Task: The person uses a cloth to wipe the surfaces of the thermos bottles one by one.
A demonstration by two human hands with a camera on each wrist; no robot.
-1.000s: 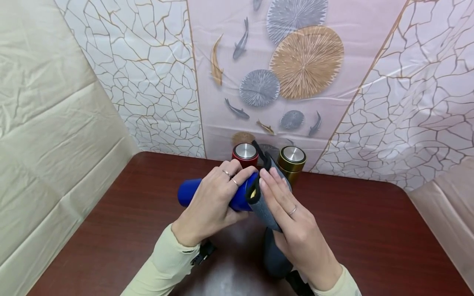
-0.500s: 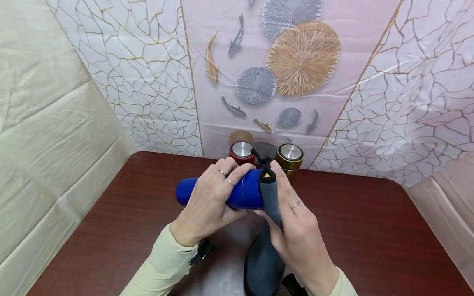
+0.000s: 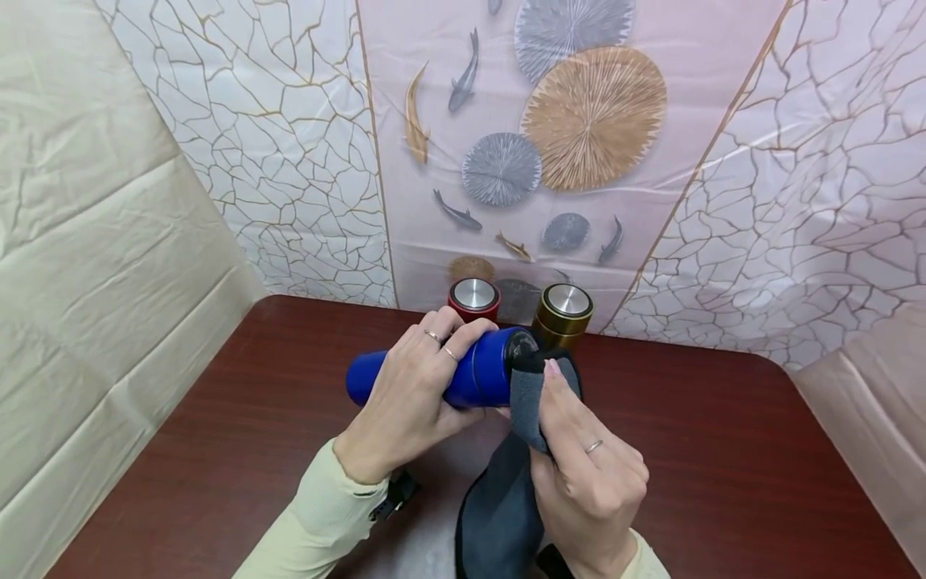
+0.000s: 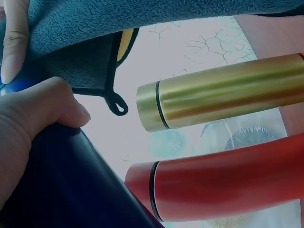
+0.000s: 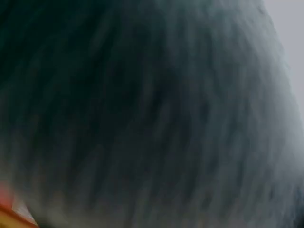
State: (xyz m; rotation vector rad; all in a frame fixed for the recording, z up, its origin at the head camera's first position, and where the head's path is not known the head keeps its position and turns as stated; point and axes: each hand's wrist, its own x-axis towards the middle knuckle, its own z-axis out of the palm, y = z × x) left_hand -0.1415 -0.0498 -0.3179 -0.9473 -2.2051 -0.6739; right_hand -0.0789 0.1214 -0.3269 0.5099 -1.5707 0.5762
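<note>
Left grip (image 3: 415,378) is wrapped round the blue bottle (image 3: 488,374), which is tilted on its side, off the desk (image 3: 723,450), far end at 9 o'clock, what looks like the lid end at 3; right grip (image 3: 589,474) pinches the grey cloth (image 3: 501,503) against that lid end; thumb placement mostly hidden in head view.

Cloth is bunched at the end face, touching it; the rest hangs down toward 6 o'clock; left wrist view shows its hang loop (image 4: 112,105) dangling free and a sliver of yellow lining; right wrist view is just blurred cloth, no use.

Farther out: red bottle (image 3: 473,297) upright at 12 o'clock of the blue one, gold bottle (image 3: 563,314) upright at 1, neither touched by a hand; patterned backdrop (image 3: 499,96) behind both.

My read: step in hand is wiping the blue bottle's lid end; next move calls for left bracing the bottle, right working fresh cloth round the rim, light pressure; watch for slip on the smooth wall.
</note>
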